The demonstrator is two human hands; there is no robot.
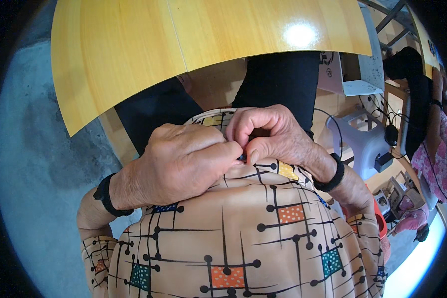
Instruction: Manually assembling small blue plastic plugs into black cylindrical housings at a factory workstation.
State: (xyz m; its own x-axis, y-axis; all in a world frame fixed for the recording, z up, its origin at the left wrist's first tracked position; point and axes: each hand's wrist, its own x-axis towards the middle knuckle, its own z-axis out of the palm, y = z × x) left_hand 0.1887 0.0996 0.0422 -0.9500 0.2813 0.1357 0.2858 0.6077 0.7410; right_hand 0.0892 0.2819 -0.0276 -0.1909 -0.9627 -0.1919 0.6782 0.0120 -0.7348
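Both of my hands meet in front of my patterned beige shirt, above my lap. My left hand is closed, with its thumb and fingers pinched together near the shirt's front. Opposite it, my right hand is curled, with the thumb and forefinger brought close together and touching the left fingertips. A tiny dark spot shows between the fingertips, against the shirt cloth. What the fingers pinch is mostly hidden, so I cannot make it out. Each wrist wears a black band.
A yellow wood-grain table spans the view beyond my knees. To the right stand a light purple plastic stool, a printed box and black cables. At the far right edge another person's pink clothing and arm show.
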